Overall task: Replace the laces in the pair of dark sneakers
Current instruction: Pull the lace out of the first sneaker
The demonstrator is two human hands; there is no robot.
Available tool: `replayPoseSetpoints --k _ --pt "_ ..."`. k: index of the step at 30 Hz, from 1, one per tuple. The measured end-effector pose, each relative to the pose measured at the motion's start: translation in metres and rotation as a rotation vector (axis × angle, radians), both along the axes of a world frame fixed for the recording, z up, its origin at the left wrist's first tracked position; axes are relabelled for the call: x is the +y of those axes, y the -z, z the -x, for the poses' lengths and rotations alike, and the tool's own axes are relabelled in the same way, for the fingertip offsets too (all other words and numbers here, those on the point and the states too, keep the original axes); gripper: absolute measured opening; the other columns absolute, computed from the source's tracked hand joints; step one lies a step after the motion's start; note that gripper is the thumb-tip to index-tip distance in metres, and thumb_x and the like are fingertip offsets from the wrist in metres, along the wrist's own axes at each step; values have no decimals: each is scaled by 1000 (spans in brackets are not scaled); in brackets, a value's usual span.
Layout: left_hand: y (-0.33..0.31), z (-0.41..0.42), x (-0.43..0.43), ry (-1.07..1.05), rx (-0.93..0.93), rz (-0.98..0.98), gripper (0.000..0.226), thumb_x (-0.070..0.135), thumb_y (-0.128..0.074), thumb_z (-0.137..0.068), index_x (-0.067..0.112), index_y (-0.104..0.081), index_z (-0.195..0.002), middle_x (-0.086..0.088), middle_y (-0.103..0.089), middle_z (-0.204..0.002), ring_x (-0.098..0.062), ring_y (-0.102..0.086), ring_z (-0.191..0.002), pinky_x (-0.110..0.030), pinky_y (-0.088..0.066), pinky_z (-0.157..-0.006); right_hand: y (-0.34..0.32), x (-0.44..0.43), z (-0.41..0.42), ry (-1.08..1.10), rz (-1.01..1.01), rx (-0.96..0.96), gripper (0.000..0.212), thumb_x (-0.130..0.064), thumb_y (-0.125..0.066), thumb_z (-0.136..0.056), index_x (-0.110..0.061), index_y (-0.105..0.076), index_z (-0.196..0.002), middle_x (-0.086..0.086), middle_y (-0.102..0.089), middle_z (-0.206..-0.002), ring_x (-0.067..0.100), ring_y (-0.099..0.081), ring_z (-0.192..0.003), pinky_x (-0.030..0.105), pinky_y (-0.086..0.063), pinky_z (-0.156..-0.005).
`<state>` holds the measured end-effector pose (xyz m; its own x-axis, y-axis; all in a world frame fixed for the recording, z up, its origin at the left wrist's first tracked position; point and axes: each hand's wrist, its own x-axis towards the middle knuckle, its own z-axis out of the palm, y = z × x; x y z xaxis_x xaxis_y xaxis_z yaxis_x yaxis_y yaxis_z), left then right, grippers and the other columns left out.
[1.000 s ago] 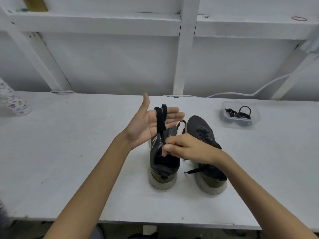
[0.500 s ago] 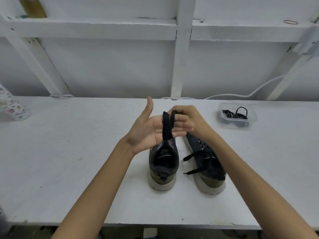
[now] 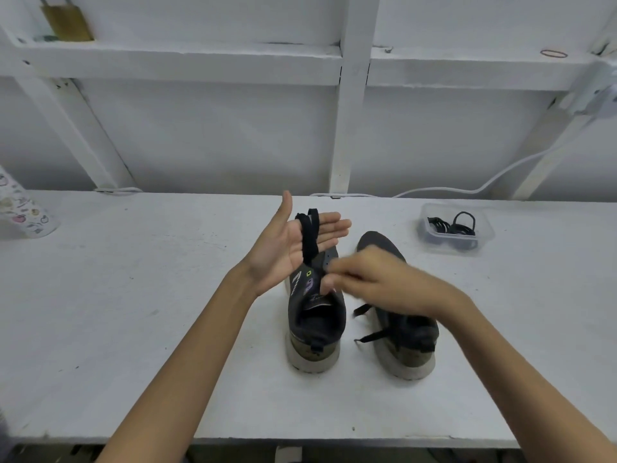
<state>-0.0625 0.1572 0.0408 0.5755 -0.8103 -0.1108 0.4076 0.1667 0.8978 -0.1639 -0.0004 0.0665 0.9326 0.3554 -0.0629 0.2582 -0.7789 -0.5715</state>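
Now, left hand (image 3: 293, 248): flat and open, thumb up.
Lace (image 3: 310, 240): black, draped over that hand.
Left shoe (image 3: 315, 329): on the table (image 3: 133, 295), under the lace.
Right hand (image 3: 374, 279): blurry, at the lace's low end; I cannot tell its grip.
Right shoe (image 3: 407, 342): beside the left, laced.
Box (image 3: 485, 237): far right.

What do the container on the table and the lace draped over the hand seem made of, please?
The container looks like clear, glossy plastic: its contents show through the walls. The lace on the left hand is probably flat, matte black woven fabric; it bends limply.
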Motion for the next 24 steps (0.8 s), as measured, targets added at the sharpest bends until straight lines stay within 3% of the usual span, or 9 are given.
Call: replayPoseSetpoints --k 3,7,11,14,16,18,22,24 --pt "-1 7 1 123 -34 -136 95 69 -2 -90 1 -54 -131 -15 -62 -129 -26 -58 -122 -34 -43 -107 -22 -15 -17 94 -75 -140 15 -22 -56 -98 -20 -66 -87 -12 -60 -70 2 -51 -65 29 -43 -67" --pt "-1 15 -1 333 -65 -148 103 71 2 -88 -6 -52 -131 -23 -59 -130 -32 -54 -126 -37 -42 -108 -34 -33 -46 175 -246 -197 15 -16 -59 -97 -16 -69 -86 -3 -64 -74 6 -51 -68 22 -40 -64" --pt "-7 20 -2 383 34 -4 100 71 -4 -86 -2 -63 -120 -24 -62 -124 -35 -58 -121 -34 -48 -99 -12 -31 -60 246 -447 -104 13 -10 -61 -95 -11 -71 -86 -6 -68 -77 4 -55 -73 11 -39 -63" --pt "-12 19 -3 372 99 149 98 74 -14 -84 -4 -63 -120 -26 -62 -123 -36 -58 -119 -36 -48 -98 12 -17 -50 302 -633 46 40 -1 -45 -100 -20 -68 -74 -8 -62 -62 2 -56 -58 15 -44 -56" --pt "-13 14 -5 330 165 270 98 73 -21 -85 -7 -56 -127 -28 -57 -130 -38 -53 -125 -40 -45 -104 28 -4 -35 332 -663 72 50 5 -36 -100 -27 -62 -71 -10 -56 -52 -4 -53 -47 11 -41 -49" --pt "-14 8 -6 249 217 350 95 71 -24 -88 -8 -51 -132 -28 -51 -137 -38 -46 -132 -43 -38 -111 42 6 -24 330 -675 15 47 -1 -46 -99 -34 -64 -70 -13 -52 -56 -2 -47 -51 15 -39 -53" --pt "-14 -5 -5 94 207 333 89 68 -20 -93 -5 -44 -137 -24 -47 -142 -34 -43 -136 -40 -32 -115 48 8 -2 203 -546 -4 22 -15 -51 -101 -13 -72 -99 -11 -51 -69 4 -46 -65 20 -38 -64" --pt "-12 -8 -4 33 158 259 87 66 -17 -94 -5 -44 -136 -22 -51 -140 -32 -46 -133 -39 -34 -114 44 3 7 146 -425 -45 21 -17 -52 -101 -10 -72 -101 -11 -57 -77 3 -53 -71 17 -40 -69"
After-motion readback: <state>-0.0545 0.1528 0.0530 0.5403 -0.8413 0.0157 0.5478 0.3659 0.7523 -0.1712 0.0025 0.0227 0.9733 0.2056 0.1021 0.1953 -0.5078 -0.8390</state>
